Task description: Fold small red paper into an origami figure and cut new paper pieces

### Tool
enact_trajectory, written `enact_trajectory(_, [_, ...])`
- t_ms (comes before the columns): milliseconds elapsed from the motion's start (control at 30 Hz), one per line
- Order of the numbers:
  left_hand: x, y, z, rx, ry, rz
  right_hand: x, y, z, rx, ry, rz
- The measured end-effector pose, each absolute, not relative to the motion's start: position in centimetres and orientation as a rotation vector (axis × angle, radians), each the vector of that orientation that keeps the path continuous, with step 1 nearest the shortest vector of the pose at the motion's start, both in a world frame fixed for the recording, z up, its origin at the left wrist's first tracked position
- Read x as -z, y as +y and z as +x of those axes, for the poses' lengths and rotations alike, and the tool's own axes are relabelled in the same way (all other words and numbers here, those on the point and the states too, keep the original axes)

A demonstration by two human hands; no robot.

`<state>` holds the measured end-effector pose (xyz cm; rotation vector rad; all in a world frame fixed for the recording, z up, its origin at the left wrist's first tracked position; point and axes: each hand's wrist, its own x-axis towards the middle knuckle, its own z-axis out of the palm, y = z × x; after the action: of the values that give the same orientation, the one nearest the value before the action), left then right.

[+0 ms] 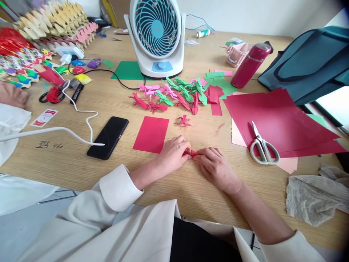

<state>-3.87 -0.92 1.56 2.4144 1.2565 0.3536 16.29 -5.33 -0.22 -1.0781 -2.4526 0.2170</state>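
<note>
Between my fingertips is a small piece of folded red paper (pixel 193 153), mostly covered by the fingers. My left hand (pixel 174 153) pinches its left end, and my right hand (pixel 216 165) grips the right end just above the table. A flat red paper rectangle (pixel 151 134) lies beside my left hand. Beyond the hands sits one small folded red paper figure (pixel 183 120). Farther back, several folded paper figures (pixel 188 89) in green, pink and red are heaped together.
A white fan (pixel 160 67) stands at the back. Scissors (pixel 263 147) lie on large red sheets (pixel 283 116) at right, near a red flask (pixel 251 65) and a teal bag (pixel 305 65). A black phone (pixel 107 138) and white cable (pixel 54 129) lie left. Another person's sleeve (pixel 12 123) shows at far left.
</note>
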Motion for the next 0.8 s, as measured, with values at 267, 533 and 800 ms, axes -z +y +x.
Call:
enact_trajectory(267, [-0.7,-1.0,-2.9,-0.319,1.230,2.264,0.3,-5.0,16.4,-0.528,-2.139,-1.318])
enact_trajectory(533, [-1.2,-0.2,-2.0,-0.500,1.159,1.832,0.9,-4.6,17.0,-0.811,-1.652,-1.273])
enact_trajectory(800, [0.2,-0.6,-0.3,-0.623,0.914,1.126,1.1,-4.3,17.2,-1.191,-1.418,-1.225])
